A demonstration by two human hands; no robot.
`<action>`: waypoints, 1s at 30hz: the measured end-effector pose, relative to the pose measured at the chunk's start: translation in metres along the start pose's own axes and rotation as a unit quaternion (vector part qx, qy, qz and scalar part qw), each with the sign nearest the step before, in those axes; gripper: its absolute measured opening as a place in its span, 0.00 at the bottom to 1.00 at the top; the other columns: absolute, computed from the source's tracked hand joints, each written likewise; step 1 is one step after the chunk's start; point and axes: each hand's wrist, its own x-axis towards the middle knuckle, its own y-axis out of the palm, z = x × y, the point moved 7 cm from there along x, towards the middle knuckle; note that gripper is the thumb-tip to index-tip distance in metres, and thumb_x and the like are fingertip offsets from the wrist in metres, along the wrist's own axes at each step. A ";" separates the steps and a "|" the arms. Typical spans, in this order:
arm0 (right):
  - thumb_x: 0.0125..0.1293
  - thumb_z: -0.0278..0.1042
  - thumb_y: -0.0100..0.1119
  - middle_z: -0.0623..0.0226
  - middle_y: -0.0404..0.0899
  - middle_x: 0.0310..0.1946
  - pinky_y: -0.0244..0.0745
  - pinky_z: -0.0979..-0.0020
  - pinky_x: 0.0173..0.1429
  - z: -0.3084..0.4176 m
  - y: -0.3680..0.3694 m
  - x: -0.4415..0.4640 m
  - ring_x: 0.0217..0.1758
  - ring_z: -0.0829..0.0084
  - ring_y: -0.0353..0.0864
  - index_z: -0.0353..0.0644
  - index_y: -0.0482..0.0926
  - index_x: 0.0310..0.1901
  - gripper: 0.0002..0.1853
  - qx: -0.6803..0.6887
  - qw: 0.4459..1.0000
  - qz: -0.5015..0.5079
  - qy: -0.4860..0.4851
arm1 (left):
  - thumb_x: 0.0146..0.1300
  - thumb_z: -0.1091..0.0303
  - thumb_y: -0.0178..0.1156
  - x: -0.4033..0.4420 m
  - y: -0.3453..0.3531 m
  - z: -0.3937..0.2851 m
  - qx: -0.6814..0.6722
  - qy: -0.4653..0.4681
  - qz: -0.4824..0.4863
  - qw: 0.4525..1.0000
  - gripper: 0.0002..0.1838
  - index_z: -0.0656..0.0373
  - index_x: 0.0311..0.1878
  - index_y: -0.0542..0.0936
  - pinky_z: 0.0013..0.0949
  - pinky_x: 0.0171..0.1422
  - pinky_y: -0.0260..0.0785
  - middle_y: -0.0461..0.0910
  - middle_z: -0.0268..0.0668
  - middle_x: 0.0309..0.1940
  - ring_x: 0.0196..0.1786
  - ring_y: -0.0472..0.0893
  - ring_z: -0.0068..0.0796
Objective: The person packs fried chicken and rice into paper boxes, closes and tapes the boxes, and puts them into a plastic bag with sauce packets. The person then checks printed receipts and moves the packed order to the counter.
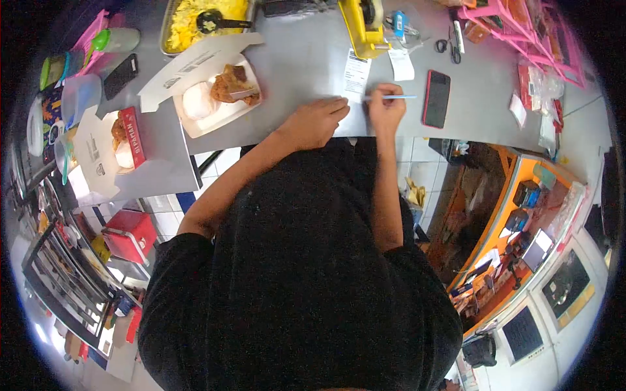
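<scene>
A light blue pen (399, 97) is pinched in my right hand (387, 111), its shaft pointing to the right. Just left of it, my left hand (318, 121) lies on the grey table (280, 72) near the front edge, fingers reaching toward the lower end of a printed paper slip (356, 75). Whether those fingers touch the slip cannot be made out. Further left, an open paper box (195, 126) holds rice (200, 101) and a piece of fried chicken (233, 83). A phone in a red case (436, 99) lies right of my right hand.
Behind the slips stands a yellow tape dispenser (355, 29). Scissors (450, 47) lie at the back right, beside pink baskets (521, 32). A tray of yellow food (186, 29) is at the back left. A second food box (98, 153) sits at the left.
</scene>
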 end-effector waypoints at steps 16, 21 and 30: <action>0.61 0.31 0.64 0.54 0.83 0.43 0.75 0.55 0.54 0.239 0.177 -0.022 0.47 0.53 0.82 0.40 0.81 0.49 0.14 -0.130 0.884 0.162 -0.419 | 0.66 0.69 0.62 -0.213 -0.252 0.131 0.023 -0.306 -0.303 0.902 0.14 0.63 0.53 0.81 0.39 0.56 0.72 0.82 0.52 0.48 0.50 0.82 0.50; 0.61 0.28 0.60 0.49 0.81 0.43 0.74 0.55 0.55 0.233 0.209 -0.028 0.49 0.52 0.81 0.37 0.79 0.49 0.14 -0.151 0.883 0.326 -0.303 | 0.73 0.71 0.55 -0.211 -0.237 0.151 -0.131 -0.245 -0.288 0.917 0.11 0.65 0.52 0.81 0.34 0.56 0.72 0.83 0.44 0.47 0.50 0.83 0.37; 0.73 0.30 0.45 0.56 0.73 0.39 0.71 0.65 0.50 0.178 0.218 -0.052 0.42 0.64 0.73 0.33 0.70 0.47 0.09 0.132 0.957 0.191 -0.171 | 0.81 0.59 0.46 -0.170 -0.183 0.153 -0.458 -0.229 -0.451 0.731 0.16 0.63 0.55 0.74 0.29 0.57 0.68 0.79 0.34 0.43 0.46 0.75 0.22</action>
